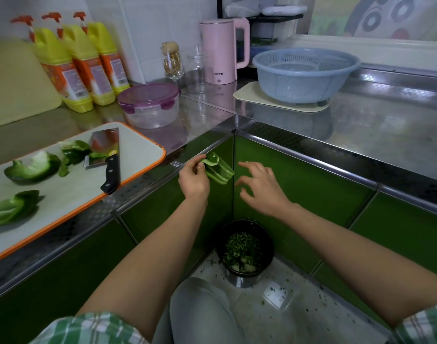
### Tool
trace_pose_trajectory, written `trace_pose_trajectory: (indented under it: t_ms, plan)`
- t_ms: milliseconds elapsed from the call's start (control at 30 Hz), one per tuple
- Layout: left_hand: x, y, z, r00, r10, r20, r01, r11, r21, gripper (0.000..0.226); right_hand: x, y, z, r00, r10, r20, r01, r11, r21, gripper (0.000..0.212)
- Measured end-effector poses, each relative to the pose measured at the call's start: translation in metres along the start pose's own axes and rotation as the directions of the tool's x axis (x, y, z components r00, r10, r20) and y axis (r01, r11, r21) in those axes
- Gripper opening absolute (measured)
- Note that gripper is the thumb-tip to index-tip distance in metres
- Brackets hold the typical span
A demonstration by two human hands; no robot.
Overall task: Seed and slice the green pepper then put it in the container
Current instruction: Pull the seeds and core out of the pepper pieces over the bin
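As left [193, 180] grips pepper [218, 170], right [262, 187] hovers.

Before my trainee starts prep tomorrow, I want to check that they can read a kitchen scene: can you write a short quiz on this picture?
1. True or false: the right hand holds nothing.
2. The green pepper piece held in the air, off the counter, is in: A. the left hand; B. the right hand; C. both hands.
3. Fill in: the cleaver lies on the orange-rimmed ____.
Key: 1 true; 2 A; 3 cutting board.
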State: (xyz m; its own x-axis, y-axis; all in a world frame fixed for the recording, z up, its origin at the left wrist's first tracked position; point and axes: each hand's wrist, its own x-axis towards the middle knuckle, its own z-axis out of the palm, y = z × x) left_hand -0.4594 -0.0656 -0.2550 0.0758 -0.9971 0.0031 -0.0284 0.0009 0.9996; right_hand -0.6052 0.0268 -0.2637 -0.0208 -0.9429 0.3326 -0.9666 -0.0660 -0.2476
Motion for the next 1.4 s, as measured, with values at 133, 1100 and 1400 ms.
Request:
trace_pose_trajectory:
  t_ms: [133,1100,1400]
  plan:
    - [-0.002,0.001,0.0,1.0,-0.006,0.005,0.006,1.0,-0.006,0.028,-0.001,0.0,0.002,0.999,-0.037,0.04,0.038,0.999,-0.011,0.048]
    - [-0.009,0.011,-0.005,0.981,0.084,0.177,-0.126,0.963,0.24,0.02,0.014,0.002,-0.016,0.991,0.132,0.024,-0.134,0.956,0.261,0.025]
    - [-0.009,0.012,-0.001,0.977,0.164,0.137,-0.191,0.957,0.219,0.022,0.02,0.001,-0.011,0.999,-0.037,0.034,0.032,0.989,0.142,0.039]
